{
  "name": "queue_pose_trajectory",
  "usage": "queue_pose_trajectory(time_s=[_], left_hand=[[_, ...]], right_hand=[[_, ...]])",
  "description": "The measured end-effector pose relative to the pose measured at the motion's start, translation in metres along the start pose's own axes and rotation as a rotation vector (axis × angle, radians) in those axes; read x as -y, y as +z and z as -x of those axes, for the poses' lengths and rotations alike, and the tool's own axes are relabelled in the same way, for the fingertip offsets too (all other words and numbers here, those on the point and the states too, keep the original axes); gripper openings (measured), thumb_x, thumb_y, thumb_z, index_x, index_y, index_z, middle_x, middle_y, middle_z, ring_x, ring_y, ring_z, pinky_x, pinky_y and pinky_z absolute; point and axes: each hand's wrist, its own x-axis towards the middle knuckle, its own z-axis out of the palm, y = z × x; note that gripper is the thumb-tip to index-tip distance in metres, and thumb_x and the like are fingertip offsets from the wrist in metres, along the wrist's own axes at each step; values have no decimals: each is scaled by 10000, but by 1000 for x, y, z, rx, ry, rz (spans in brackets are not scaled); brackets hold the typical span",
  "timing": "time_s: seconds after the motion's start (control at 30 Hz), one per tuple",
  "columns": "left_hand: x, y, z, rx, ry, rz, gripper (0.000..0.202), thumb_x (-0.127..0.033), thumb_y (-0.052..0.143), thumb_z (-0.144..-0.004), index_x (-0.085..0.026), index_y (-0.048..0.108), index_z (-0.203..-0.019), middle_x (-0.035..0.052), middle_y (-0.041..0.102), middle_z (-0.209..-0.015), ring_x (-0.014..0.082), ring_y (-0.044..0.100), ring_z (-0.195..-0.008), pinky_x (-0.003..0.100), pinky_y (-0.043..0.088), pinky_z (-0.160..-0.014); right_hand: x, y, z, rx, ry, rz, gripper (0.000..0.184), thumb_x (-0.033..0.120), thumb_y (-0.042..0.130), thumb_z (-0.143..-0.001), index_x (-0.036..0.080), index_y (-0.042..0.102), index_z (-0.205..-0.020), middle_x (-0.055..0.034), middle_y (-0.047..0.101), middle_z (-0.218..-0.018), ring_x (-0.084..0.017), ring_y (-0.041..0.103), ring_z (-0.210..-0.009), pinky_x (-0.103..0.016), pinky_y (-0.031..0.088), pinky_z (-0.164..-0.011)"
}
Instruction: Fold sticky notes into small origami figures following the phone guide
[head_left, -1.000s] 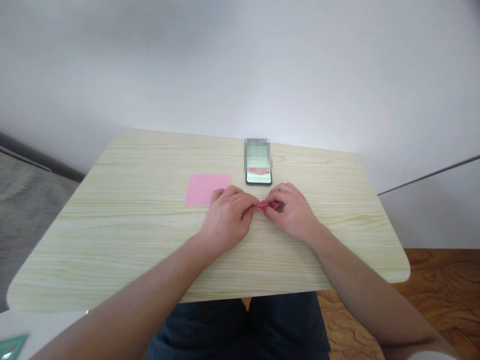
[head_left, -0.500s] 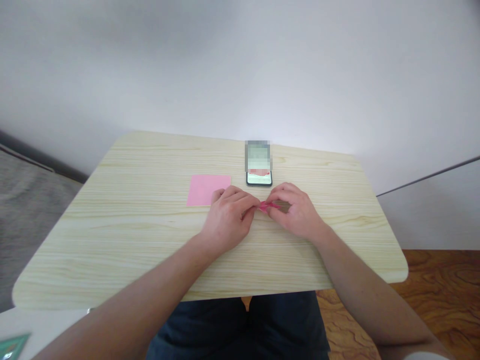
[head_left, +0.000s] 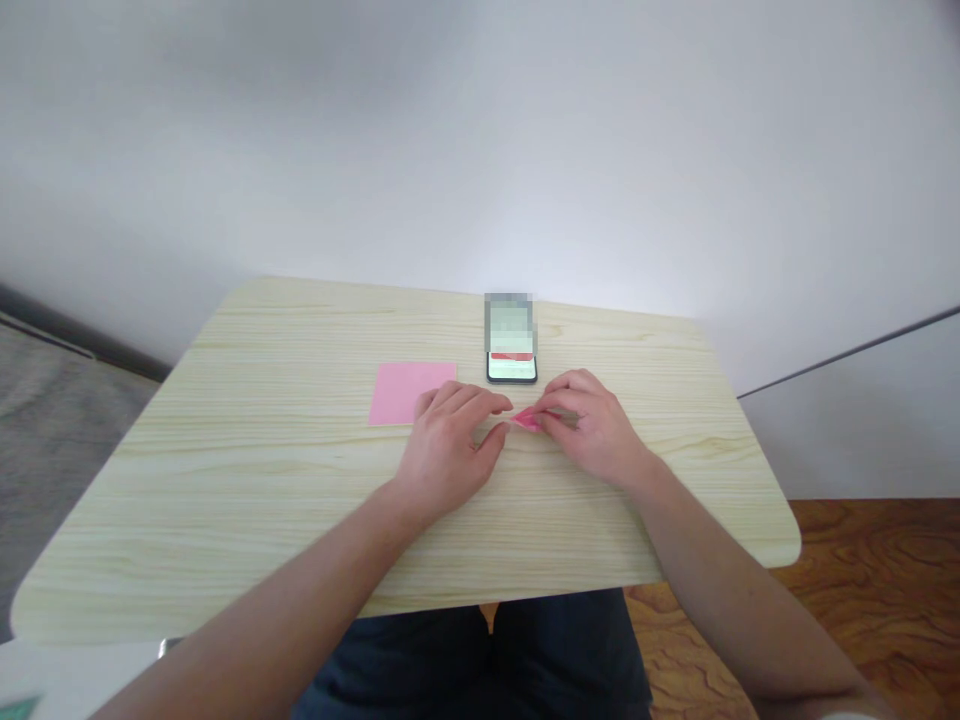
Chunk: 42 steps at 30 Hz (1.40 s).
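Observation:
A small folded piece of pink paper (head_left: 526, 419) is pinched between the thumb and fingers of my right hand (head_left: 589, 425), just above the table. Its pointed left end reaches toward my left hand (head_left: 454, 440), whose thumb and index finger are parted around that tip; the thumb lies very close to it, and I cannot tell whether it touches. Under the other fingers of my left hand, a flat square of lighter pink paper (head_left: 401, 392) is partly covered.
A phone (head_left: 512, 370) with a lit, partly blurred screen lies beyond my hands. The pale wood-grain table (head_left: 247, 450) backs onto a white wall (head_left: 375, 150). At the lower left is a white surface (head_left: 75, 670) with a green item (head_left: 16, 708) at its corner.
My left thumb and index finger have come apart from their pinch on the folded paper's tip. My right hand keeps its hold. The whole view has shifted slightly.

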Motion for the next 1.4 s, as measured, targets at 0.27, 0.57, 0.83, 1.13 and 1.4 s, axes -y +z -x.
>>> queue_pose_trajectory(time_s=[0.27,0.57,0.83,1.13,1.4], left_hand=[[5,0,-1,-39,11,7,120,-225,613,-941,-257,684,-1033,20,738,-1057,246,621,-1071,448,414,-977],[10,4,-1,-71,40,-14,116,-254,612,-946,-254,690,-1031,32,742,-1054,260,634,-1066,459,429,-964],[13,3,-2,-73,55,-18,123,-268,625,-939,-261,688,-1044,31,737,-1045,263,640,-1055,455,445,-952],[15,4,-2,-89,68,-20,123,-257,633,-936,-271,683,-1047,27,731,-1038,261,637,-1045,459,448,-948],[13,3,-2,-92,60,-14,124,-251,626,-940,-263,684,-1049,34,736,-1045,255,634,-1048,454,450,-950]], right_hand=[[-67,-57,-2,-143,126,176,119,315,666,-955,284,781,-966,-43,700,-919,-249,631,-937,-435,508,-874],[-208,-139,-14,-289,345,451,240,404,656,-891,211,798,-881,-81,757,-888,-254,658,-832,-408,500,-796],[-237,-154,-19,-248,321,527,207,373,686,-852,219,813,-906,-76,718,-901,-248,647,-856,-406,515,-835],[-246,-170,-20,-165,322,602,212,360,669,-860,239,822,-943,-85,688,-974,-270,627,-923,-429,505,-873],[-244,-170,-17,-194,352,606,251,403,650,-878,232,816,-957,-84,689,-947,-253,630,-857,-407,516,-808]])
